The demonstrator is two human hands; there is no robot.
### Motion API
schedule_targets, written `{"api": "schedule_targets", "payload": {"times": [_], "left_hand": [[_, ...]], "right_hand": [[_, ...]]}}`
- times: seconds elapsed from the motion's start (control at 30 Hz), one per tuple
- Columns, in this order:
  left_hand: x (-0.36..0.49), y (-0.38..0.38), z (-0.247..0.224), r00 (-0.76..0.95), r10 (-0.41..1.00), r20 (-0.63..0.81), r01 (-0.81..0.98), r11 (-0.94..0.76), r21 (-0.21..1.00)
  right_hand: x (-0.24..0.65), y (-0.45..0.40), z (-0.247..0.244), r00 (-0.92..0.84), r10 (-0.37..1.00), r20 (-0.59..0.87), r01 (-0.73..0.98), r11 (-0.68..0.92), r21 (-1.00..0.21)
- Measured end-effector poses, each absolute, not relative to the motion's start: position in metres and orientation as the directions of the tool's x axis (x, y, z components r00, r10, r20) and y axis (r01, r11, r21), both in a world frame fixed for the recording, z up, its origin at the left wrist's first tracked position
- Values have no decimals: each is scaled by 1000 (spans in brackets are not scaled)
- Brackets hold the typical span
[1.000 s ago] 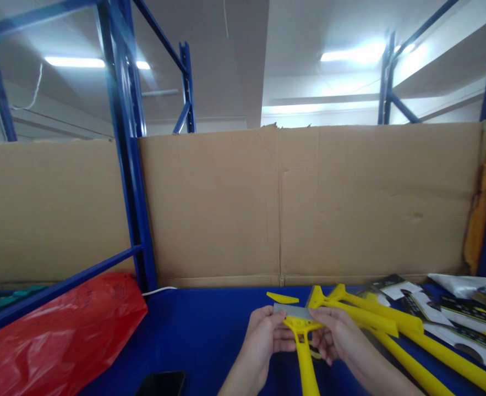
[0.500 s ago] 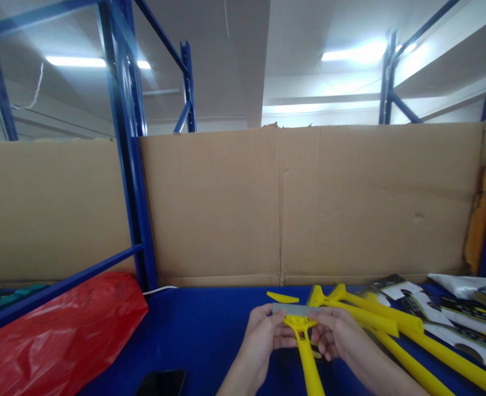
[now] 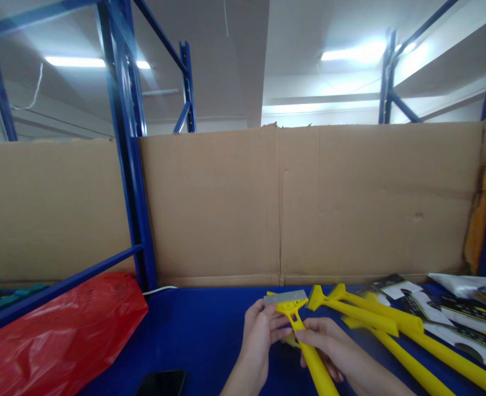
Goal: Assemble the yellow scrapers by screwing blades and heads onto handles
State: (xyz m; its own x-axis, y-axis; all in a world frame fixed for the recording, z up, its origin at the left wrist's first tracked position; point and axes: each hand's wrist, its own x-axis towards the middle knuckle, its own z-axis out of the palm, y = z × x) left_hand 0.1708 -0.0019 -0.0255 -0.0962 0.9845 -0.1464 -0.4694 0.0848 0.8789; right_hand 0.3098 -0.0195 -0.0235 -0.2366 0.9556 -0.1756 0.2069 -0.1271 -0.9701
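Note:
Between my two hands is a yellow scraper (image 3: 314, 360) with a flat grey metal blade (image 3: 286, 297) across its head. My left hand (image 3: 260, 333) pinches the blade's left end, fingers curled behind the head. Around the upper part of the yellow handle, my right hand (image 3: 327, 344) is closed. The scraper tilts, its head up and to the left. Behind the blade, a yellow strip is mostly hidden. A small yellowish piece (image 3: 291, 341) shows below the head, partly covered by my fingers.
Several yellow scrapers (image 3: 391, 322) lie on the blue surface (image 3: 193, 335) at the right, beside black-and-white packages (image 3: 469, 341). A red plastic bag (image 3: 73, 335) lies at the left. A dark phone-like object (image 3: 162, 382) is near the front. Cardboard (image 3: 213, 209) walls the back.
My right hand has moved from the blade's right end down to the handle. The scraper has tilted, its head shifting left and up, while my left hand stays at the blade.

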Motion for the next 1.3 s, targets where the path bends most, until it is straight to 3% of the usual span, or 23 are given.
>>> {"api": "schedule_targets", "payload": {"times": [0.2,0.33,0.47,0.57,0.77,0.93,1.3], "left_hand": [[167,2,-28,-154,983,-101,-325,46,944],[155,10,-36,-268,953,139,24,-138,990],[144,11,-41,-179,895,408,517,-267,813],[143,8,-41,-49,875,481,698,-315,644],[149,7,-40,195,894,403,788,-387,478],[153,9,-40,287,891,351,822,-417,388],[149,23,-49,309,916,256,787,-397,473]], "right_hand": [[314,-15,-31,-109,973,-204,117,-191,-975],[319,-9,-35,-127,979,-161,121,-146,-982],[321,-4,-39,-106,979,-175,111,-163,-980],[321,-5,-37,-74,984,-163,84,-157,-984],[319,-12,-27,-27,987,-156,40,-155,-987],[319,-14,-23,-3,986,-165,21,-165,-986],[316,-21,-11,27,982,-185,51,-186,-981]]}}
